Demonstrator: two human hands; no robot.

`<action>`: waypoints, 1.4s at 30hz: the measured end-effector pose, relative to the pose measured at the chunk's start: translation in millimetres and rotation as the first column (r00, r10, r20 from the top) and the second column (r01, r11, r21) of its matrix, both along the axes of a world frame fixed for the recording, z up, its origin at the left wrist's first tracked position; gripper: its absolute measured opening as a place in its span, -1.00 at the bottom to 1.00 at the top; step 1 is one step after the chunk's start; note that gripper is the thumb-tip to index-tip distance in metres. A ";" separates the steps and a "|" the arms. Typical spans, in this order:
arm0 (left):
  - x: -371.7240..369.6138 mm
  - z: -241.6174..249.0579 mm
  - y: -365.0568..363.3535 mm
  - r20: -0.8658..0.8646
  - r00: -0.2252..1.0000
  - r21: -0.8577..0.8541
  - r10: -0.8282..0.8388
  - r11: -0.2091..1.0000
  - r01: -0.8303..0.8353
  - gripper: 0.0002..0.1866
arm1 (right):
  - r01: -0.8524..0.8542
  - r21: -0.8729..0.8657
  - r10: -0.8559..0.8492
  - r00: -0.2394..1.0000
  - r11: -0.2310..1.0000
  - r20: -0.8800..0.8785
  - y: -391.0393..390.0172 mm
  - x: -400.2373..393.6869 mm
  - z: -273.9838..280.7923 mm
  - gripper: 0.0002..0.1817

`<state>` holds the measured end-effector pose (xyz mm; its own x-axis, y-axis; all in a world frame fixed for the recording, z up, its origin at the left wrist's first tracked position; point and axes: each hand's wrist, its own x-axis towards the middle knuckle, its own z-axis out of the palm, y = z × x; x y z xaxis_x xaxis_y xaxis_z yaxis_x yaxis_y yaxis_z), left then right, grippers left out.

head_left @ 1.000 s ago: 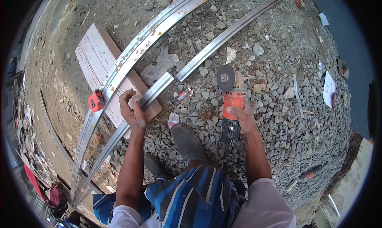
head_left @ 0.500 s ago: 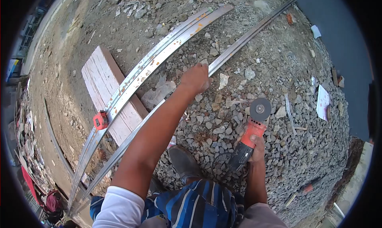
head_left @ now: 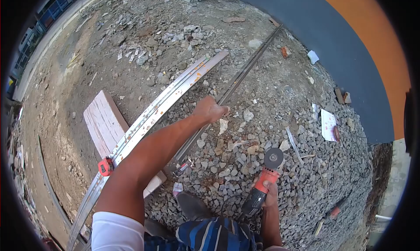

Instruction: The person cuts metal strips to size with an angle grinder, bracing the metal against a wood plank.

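My left hand [head_left: 211,109] is closed around a long, narrow metal channel [head_left: 238,79], which runs diagonally from the grey wall's foot down past my forearm. In my right hand [head_left: 271,194] is a red and black angle grinder [head_left: 264,183], gripped by its body. Its dark cutting disc [head_left: 274,157] points away from me and is apart from the metal. To the left, a wider silvery metal strip [head_left: 164,105] lies across a pale wooden board [head_left: 106,118]. A red tape measure [head_left: 105,167] rests at the strip's edge. My left forearm hides part of the board and strips.
Loose gravel [head_left: 315,181] covers the ground around my shoes [head_left: 192,206]. A grey and orange wall [head_left: 323,45] stands at the upper right. White paper [head_left: 329,125] lies near it. A tool with a red part [head_left: 334,211] lies at the lower right.
My view has tilted up, showing more wall. The channel in my left hand now looks darker and lies at a steeper angle. My right hand still grips the grinder.
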<state>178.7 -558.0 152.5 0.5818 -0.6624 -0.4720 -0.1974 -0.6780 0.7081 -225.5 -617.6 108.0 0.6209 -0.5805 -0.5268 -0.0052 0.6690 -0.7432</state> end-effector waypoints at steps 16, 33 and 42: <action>-53.0 136.4 294.1 -0.382 0.726 -0.733 0.571 0.292 -0.615 -0.68 | -0.207 -0.067 0.213 0.972 0.976 0.097 21.8 48.9 2.2 -0.51; -155.6 -32.7 438.2 -0.924 -0.227 -0.243 0.309 -0.930 -0.276 -0.72 | -0.523 -0.168 0.526 0.850 0.836 -0.031 42.0 97.7 -4.5 -0.54; -173.2 -84.1 410.8 -0.622 -0.492 -0.339 0.609 -0.776 -0.532 -0.69 | -0.615 -0.129 0.599 0.788 0.778 -0.141 58.3 112.8 -0.1 -0.47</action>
